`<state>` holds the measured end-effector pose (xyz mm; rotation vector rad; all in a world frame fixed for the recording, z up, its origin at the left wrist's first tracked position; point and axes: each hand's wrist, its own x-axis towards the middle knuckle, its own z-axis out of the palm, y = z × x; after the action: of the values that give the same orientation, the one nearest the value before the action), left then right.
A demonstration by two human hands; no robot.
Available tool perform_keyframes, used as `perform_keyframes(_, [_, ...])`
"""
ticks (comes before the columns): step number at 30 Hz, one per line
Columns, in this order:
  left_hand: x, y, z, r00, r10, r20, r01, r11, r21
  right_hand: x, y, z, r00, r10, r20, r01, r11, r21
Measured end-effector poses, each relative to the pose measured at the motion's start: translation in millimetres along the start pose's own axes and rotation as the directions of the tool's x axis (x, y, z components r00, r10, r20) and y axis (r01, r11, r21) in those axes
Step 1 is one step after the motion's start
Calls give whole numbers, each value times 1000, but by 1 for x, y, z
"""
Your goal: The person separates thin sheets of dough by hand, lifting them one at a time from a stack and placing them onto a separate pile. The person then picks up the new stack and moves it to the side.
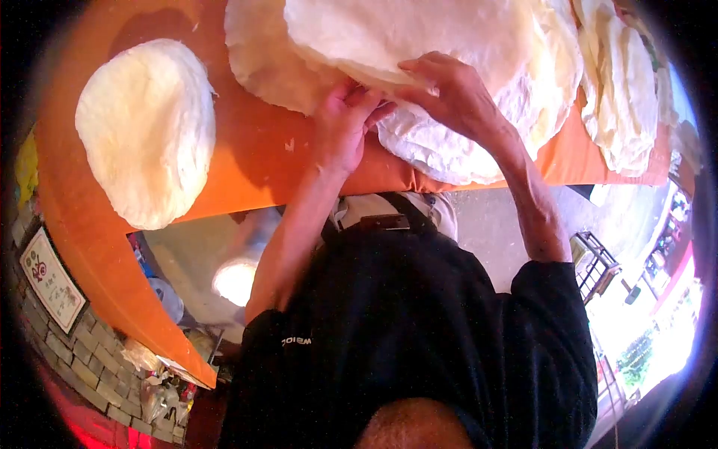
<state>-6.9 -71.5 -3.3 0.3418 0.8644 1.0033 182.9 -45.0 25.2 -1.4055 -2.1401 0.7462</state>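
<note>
Several thin, soft white sheets with ragged, fibrous edges lie layered at the far side, like wadding; their exact material I cannot tell. At the near edge of the upper white sheet [419, 34], my left hand [348, 123] has its fingers curled in, pinching the rim. Just to its right, my right hand [452, 90] grips the same edge between thumb and fingers. Part of what the fingertips hold is hidden. Beneath the sheet, a crumpled white layer [441, 150] hangs near the table's front edge.
The orange-covered table [239, 176] bends round to my left. On it rest an oval white pad [149, 135] at left and folded white sheets [617, 97] at right. A framed certificate [51, 278] is by the brick wall, and a metal rack [594, 262] stands right.
</note>
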Motion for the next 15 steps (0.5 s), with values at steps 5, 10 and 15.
perform_keyframes(5, [4,4,6,997,18,-80,-13,998,54,0,-8,0,1000,-10,-9,10,1000,-23])
perform_keyframes(10, [18,3,11,962,-11,-272,19,999,27,2,-26,21,995,23,-95,-43,975,-219])
perform_keyframes(15, [31,0,6,909,-189,-370,142,978,-150,16,-37,38,983,113,-142,-159,911,-379])
